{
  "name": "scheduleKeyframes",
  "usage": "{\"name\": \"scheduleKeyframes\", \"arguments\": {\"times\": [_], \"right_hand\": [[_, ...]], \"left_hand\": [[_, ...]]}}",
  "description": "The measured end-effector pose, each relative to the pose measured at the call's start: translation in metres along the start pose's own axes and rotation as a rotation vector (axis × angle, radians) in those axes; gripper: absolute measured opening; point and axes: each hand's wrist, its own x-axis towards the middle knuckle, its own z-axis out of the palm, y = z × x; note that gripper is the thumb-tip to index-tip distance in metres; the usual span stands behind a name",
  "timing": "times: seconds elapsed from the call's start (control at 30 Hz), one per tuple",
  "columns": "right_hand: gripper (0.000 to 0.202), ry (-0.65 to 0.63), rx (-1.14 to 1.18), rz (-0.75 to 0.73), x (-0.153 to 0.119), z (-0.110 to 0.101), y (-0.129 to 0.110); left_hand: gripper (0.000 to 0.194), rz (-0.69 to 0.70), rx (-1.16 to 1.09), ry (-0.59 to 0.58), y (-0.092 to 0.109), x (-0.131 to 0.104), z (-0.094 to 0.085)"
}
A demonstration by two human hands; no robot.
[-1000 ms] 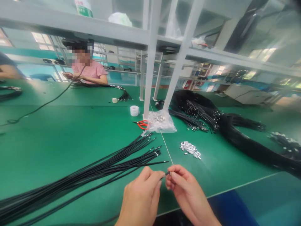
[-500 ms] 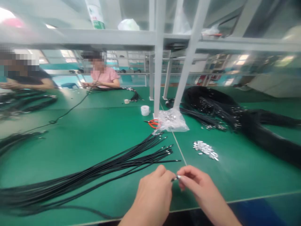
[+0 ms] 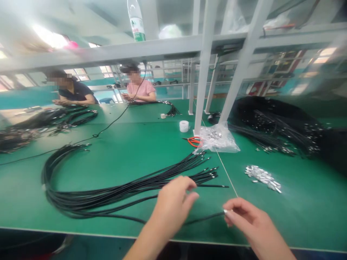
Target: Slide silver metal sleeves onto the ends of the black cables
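The green worktop (image 3: 130, 144) is interrupted by white posts (image 3: 205, 79) beyond the cable bundle (image 3: 116, 193), one cable (image 3: 208, 217) pinched by the right hand (image 3: 248, 218), left hand (image 3: 173, 198) half-spread.

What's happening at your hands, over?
Right hand: pinching silvery end of thin black cable. Left hand: open, partly hiding that cable. Beyond right hand: pile of small silvery pieces.

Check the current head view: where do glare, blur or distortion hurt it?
Head view, upper left: glare bleaches a bright patch; head view, left and right edges: the cable heap and black cable mass look smeared; head view, lower middle: left hand, right hand and its pinched cable read more clearly.
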Motion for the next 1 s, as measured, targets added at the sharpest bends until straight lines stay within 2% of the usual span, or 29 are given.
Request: {"name": "scheduleKeyframes", "arguments": {"times": [0.07,0.13,0.27,0.33,0.53,0.67,0.87,1.0], "right_hand": [[0.023,0.003,0.038,-0.002,-0.001,0.003,0.002],[0.024,0.004,0.044,-0.005,-0.002,0.005,0.003],[0.027,0.014,0.036,-0.017,-0.002,0.008,0.004],[0.028,0.014,0.036,-0.016,-0.001,0.009,0.004],[0.026,-0.014,0.039,-0.002,0.002,0.01,0.004],[0.026,-0.033,0.021,0.005,0.003,0.01,0.005],[0.023,-0.056,0.052,0.008,0.003,0.012,0.007],[0.023,-0.077,0.068,0.003,0.003,0.014,0.006]], "left_hand": [[0.019,-0.011,0.138,0.025,-0.02,0.014,-0.003],[0.022,-0.01,0.198,-0.009,-0.036,0.028,0.0],[0.008,0.017,0.271,-0.083,-0.052,0.046,0.013],[0.005,0.022,0.293,-0.092,-0.055,0.049,0.016],[0.013,-0.091,0.341,-0.02,-0.06,0.06,0.015],[0.015,-0.128,0.385,0.008,-0.059,0.066,0.02],[0.008,-0.015,0.346,0.01,-0.053,0.055,0.02],[0.007,0.108,0.253,-0.057,-0.054,0.049,0.014]]}}
